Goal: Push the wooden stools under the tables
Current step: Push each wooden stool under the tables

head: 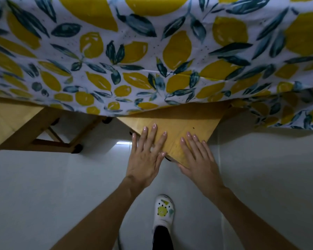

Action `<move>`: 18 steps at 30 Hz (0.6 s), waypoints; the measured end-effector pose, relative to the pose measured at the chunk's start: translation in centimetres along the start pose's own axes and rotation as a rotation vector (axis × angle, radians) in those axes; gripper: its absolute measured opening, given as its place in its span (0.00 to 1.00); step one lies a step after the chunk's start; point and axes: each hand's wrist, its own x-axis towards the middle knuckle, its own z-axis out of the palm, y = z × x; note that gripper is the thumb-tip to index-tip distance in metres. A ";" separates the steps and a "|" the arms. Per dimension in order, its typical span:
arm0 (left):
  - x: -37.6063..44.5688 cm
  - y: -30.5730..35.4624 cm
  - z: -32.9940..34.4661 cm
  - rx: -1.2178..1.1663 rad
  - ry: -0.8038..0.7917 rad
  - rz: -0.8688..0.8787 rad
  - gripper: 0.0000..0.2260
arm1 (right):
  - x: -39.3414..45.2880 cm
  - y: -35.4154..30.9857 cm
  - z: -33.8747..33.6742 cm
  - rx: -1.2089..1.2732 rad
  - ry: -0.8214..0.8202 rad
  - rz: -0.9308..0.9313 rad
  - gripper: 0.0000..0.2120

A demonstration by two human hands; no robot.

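Both hands lie flat on the seat of a wooden stool (172, 129) in the middle of the frame. The left hand (146, 152) rests palm down over the seat's left edge, its fingers (153, 134) spread wide and pointing up toward the cloth. The right hand (197, 156) sits over the near corner and right edge, fingers (190, 143) also spread and flat. Neither hand grips anything; the open palms look suited to pushing, since pressing down and forward on the seat should slide the stool across the floor (43, 186) without lifting it.

This stool is turned at an angle, one corner pointing toward the person, and the far part of its seat is already hidden beneath the hanging edge of the lemon-print tablecloth (152, 60) that covers the worktop across the upper half of the frame. The near corner still juts out into the open floor, so this one seems only partly tucked in. Placing one hand on each side of the corner probably helps keep it straight as it goes in.

At the left of the frame a second stool (13, 123) stands with its seat mostly under the cloth too, its legs and crossbar showing below.

At the bottom centre, a white shoe (163, 212) with a lemon charm is planted on the floor behind the hands.
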 end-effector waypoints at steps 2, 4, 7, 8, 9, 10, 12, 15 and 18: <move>-1.8 1.3 0.4 -0.010 -0.012 0.005 0.25 | -1.3 1.1 -0.4 -0.021 -0.052 -0.046 0.35; -3.6 2.5 0.7 -0.024 -0.034 0.021 0.26 | -2.8 2.1 -0.7 -0.027 -0.120 -0.095 0.35; -5.5 3.1 0.6 -0.046 -0.084 0.057 0.25 | -5.8 3.0 -1.6 0.020 -0.159 -0.083 0.31; -5.7 2.6 0.3 -0.047 -0.090 0.081 0.25 | -6.8 2.9 -2.1 0.054 -0.142 -0.034 0.30; -5.6 1.8 0.0 -0.041 -0.086 0.111 0.25 | -7.4 2.6 -2.6 0.098 -0.114 0.023 0.29; -5.4 0.7 -0.4 -0.032 -0.076 0.143 0.25 | -7.6 2.0 -3.0 0.148 -0.086 0.068 0.29; -4.5 -2.0 -0.9 -0.004 -0.053 0.184 0.27 | -6.5 -0.1 -3.6 0.222 -0.055 0.096 0.31; -2.9 -5.9 -1.7 0.080 -0.063 0.150 0.31 | -2.5 -3.6 -3.1 0.222 -0.058 0.049 0.34; -1.9 -7.9 -2.1 0.147 -0.136 0.121 0.34 | 0.7 -4.9 -2.2 0.178 -0.141 0.085 0.38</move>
